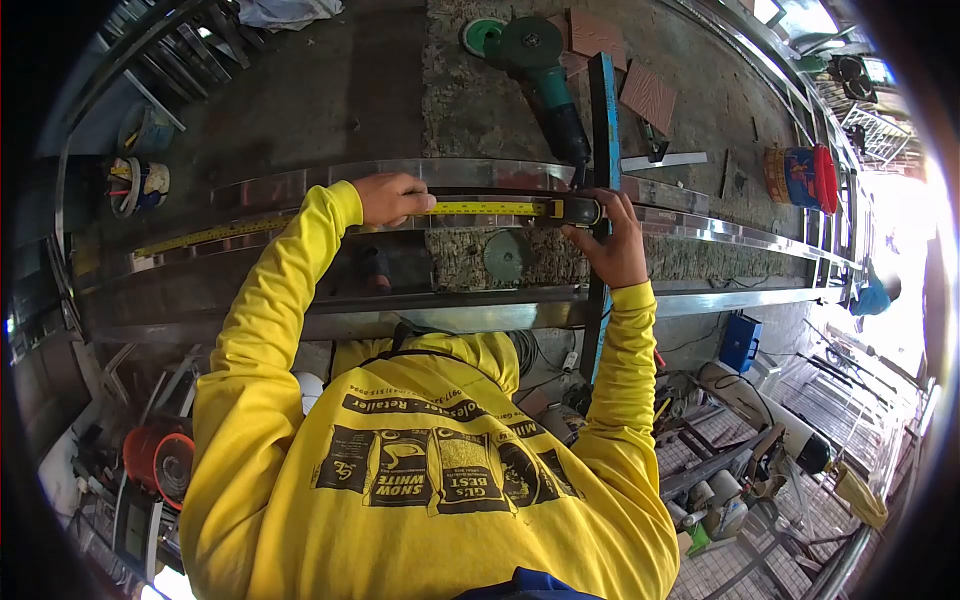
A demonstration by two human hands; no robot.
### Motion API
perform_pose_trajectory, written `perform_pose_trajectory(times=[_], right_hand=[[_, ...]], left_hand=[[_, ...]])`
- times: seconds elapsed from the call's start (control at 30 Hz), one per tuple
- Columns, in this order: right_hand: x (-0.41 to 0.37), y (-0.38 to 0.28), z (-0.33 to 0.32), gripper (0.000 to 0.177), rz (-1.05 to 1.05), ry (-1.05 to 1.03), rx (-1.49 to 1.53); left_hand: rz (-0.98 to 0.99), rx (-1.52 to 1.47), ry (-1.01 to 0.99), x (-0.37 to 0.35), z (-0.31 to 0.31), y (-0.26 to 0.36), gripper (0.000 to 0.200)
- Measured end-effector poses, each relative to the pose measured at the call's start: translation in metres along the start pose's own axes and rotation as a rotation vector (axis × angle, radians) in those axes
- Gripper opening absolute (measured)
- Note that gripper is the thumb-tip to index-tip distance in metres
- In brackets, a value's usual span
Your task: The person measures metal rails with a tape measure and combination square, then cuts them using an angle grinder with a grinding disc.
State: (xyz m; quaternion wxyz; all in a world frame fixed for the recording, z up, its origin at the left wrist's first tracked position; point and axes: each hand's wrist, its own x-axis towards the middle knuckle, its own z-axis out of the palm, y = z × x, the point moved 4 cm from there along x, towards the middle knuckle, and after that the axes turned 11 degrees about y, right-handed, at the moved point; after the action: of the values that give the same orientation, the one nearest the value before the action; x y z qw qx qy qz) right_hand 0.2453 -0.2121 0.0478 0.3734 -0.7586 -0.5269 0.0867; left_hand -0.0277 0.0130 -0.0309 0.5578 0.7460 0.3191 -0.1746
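Note:
My right hand (617, 243) grips the black and yellow case of a tape measure (576, 211). Its yellow blade (490, 208) is pulled out leftward along a shiny metal bar (690, 222). The fingers of my left hand (390, 200) are closed on the blade at mid-length, and the blade reappears past the hand towards the far left. Just beyond my right hand lies an angle grinder (546, 88), its handle pointing towards the bars. A blue metal bar (606, 130) runs crosswise beneath my right hand. A round grey-green disc (506, 256) sits between the bars.
Reddish-brown tiles (648, 97) and a metal square (662, 160) lie behind the bars. A blue bucket with a red rim (800, 178) stands at the right, a white bucket (140, 186) at the left. A nearer metal bar (460, 314) crosses before my body. Scrap and tools clutter the floor.

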Motion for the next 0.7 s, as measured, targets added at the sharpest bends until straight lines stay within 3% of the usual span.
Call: perform_pose_trajectory(times=[0.7], right_hand=[[0.006, 0.002, -0.010, 0.057, 0.016, -0.123, -0.063]], left_hand=[[-0.018, -0.046, -0.032, -0.005, -0.001, 0.004, 0.046]])
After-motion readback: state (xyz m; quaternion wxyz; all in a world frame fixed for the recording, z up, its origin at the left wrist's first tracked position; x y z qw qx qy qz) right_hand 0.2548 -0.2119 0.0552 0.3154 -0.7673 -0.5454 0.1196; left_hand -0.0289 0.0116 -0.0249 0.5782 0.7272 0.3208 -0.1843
